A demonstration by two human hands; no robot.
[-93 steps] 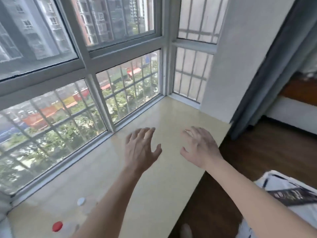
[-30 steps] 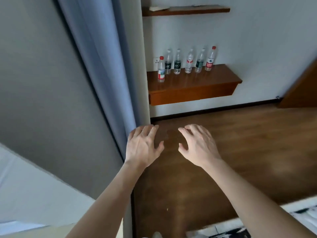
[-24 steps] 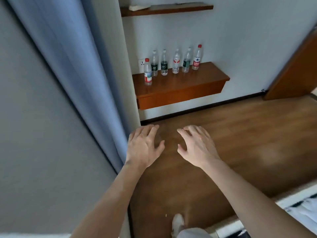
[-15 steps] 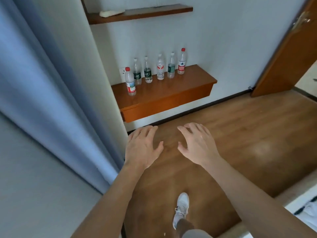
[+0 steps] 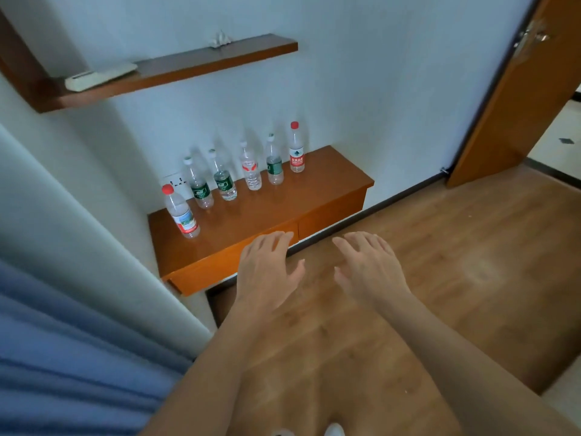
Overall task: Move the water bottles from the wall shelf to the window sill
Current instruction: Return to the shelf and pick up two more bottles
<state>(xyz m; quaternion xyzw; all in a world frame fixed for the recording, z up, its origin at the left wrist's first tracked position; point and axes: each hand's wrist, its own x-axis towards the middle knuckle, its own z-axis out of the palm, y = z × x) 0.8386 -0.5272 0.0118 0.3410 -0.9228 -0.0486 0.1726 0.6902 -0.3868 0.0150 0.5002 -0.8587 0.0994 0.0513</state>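
Bare, palm-down left hand [image 5: 267, 272] and right hand [image 5: 369, 267] hover with fingers apart, holding nothing. Beyond, 6 water bottles [image 5: 251, 166] stand on the wall shelf [image 5: 314, 196]; their labels are unreadable. A curtain [image 5: 63, 357] hides the left.

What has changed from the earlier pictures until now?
The person turned away from the window sill and walked up to the lower shelf, which now lies close below. The left hand and right hand stayed open and empty, held out in front. The six bottles stand untouched in their places.
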